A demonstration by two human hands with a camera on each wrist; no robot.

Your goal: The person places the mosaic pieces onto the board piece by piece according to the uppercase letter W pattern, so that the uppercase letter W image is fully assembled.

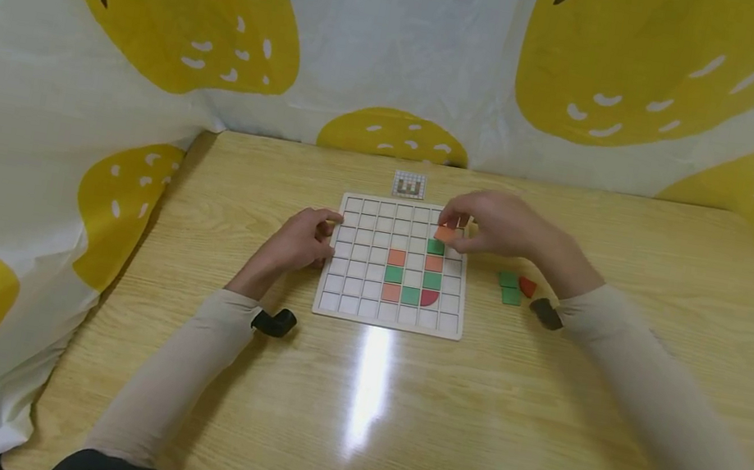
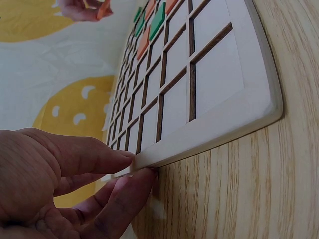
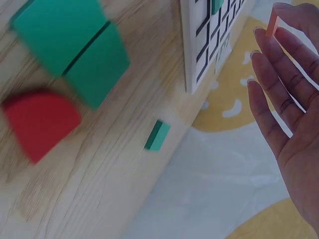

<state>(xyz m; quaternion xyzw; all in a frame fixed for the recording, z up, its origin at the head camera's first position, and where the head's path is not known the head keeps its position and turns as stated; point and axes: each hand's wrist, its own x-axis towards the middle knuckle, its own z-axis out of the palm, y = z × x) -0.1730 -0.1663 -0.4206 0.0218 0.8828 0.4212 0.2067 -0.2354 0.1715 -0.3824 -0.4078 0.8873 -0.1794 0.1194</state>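
Observation:
A white square grid board (image 1: 349,309) lies on the table. Several orange and green square tiles and a red quarter-round tile (image 1: 429,299) sit in its cells, right of centre. My right hand (image 1: 498,226) pinches an orange square tile (image 1: 445,235) between thumb and fingertips above the board's far right part, behind a green tile (image 1: 436,247). In the right wrist view this orange tile (image 3: 272,24) shows edge-on. My left hand (image 1: 301,239) touches the board's left edge with thumb and index finger; in the left wrist view the fingertips rest at the rim (image 2: 209,132).
Right of the board lie two green tiles (image 1: 509,288) and a red rounded piece (image 1: 527,286). Another green piece (image 3: 157,135) lies apart in the right wrist view. A small pattern card (image 1: 409,185) lies behind the board. A printed cloth (image 1: 395,38) hangs along the table's back.

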